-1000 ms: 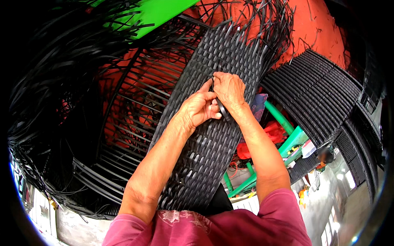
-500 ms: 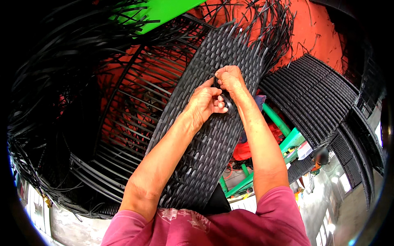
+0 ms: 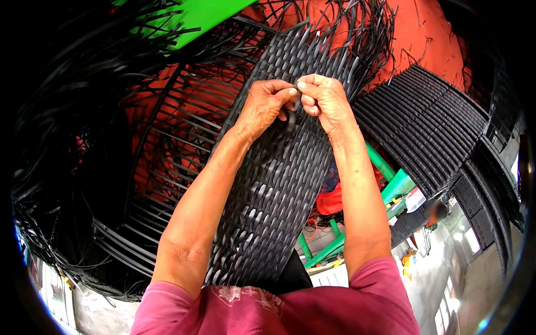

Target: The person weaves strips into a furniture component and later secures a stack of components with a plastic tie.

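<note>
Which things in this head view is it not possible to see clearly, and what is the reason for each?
All in the head view:
- Anything between the fingertips of the left hand and right hand: the fingers cover it.
- Near end of the black woven panel: hidden by the pink shirt.
- Full shape of the red thing: partly behind the right forearm.
- Rest of the green sheet: cut off by the top edge.

Woven panel [image 3: 268, 184] mid-scene, L hand [image 3: 268, 106] & R hand [image 3: 326, 103] close tog. over its upper part; slatted frame [image 3: 184, 138] to its L, strips [image 3: 67, 111] at far L; strands [image 3: 365, 42] past panel's far end; ribbed panel [image 3: 421, 125] at R, tubular stand [image 3: 381, 162] btwn
</note>
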Motion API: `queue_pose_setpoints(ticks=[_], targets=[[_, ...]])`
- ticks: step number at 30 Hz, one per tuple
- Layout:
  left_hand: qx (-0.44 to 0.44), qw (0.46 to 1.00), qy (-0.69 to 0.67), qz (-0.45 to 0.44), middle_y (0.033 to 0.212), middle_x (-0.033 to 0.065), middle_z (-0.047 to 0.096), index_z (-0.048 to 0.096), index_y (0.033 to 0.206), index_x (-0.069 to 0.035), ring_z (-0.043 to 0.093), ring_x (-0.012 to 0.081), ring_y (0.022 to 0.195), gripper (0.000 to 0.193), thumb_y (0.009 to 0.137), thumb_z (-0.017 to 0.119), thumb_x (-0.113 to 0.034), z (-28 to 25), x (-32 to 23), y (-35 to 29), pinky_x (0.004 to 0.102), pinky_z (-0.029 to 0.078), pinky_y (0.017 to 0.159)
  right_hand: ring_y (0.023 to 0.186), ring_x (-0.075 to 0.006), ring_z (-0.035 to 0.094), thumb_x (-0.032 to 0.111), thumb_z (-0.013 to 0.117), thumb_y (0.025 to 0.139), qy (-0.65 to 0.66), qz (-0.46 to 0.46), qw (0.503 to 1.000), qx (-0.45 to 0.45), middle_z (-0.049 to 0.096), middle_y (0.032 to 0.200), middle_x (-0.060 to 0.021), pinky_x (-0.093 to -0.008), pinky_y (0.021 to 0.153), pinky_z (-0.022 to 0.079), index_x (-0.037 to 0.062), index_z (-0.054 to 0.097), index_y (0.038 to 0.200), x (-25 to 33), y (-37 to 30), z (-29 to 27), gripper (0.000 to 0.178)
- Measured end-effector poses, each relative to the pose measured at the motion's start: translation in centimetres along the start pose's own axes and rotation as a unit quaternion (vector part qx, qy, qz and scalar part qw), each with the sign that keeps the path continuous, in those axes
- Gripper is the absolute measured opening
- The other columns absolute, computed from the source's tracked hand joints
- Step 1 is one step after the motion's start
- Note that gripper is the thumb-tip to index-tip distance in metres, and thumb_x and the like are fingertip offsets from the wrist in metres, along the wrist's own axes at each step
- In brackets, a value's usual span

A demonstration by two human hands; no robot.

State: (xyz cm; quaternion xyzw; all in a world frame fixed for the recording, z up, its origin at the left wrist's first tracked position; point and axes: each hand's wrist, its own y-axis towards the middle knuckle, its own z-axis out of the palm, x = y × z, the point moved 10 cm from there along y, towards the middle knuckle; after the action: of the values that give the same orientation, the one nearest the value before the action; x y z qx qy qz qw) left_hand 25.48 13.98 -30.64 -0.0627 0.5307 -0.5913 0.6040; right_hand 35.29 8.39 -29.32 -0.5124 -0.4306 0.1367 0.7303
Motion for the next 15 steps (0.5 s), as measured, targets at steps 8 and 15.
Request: queue_pose_setpoints(ticks=[8,15], targets=[[-0.106,0.992,-0.042,-0.058,0.068,0.0055,0.059,0.062,0.087,0.005,0.054,0.0104,0.052,0.018,0.089,0.051,-0.010,-2.5,3.0,1.4,0.0236,0.043,0.042,0.082,-0.0402,0.063,0.019,0.054,0.082,-0.526,-0.186,0.824,-0.104,0.065,0.081,-0.0240,-0.0461,0.072,0.050,0.0035,0.068,0.092,0.2,4.1,-0.4,0.023],[-0.120,0.990,-0.050,-0.058,0.072,0.0064,0.063,0.063,0.091,0.003,0.056,0.0106,0.053,0.014,0.087,0.058,-0.010,-2.8,2.7,1.3,0.0234,0.041,0.042,0.080,-0.0427,0.063,0.017,0.052,0.080,-0.619,-0.162,0.758,-0.127,0.065,0.081,-0.0237,-0.0492,0.071,0.050,0.0043,0.066,0.086,0.5,3.9,0.6,0.020]])
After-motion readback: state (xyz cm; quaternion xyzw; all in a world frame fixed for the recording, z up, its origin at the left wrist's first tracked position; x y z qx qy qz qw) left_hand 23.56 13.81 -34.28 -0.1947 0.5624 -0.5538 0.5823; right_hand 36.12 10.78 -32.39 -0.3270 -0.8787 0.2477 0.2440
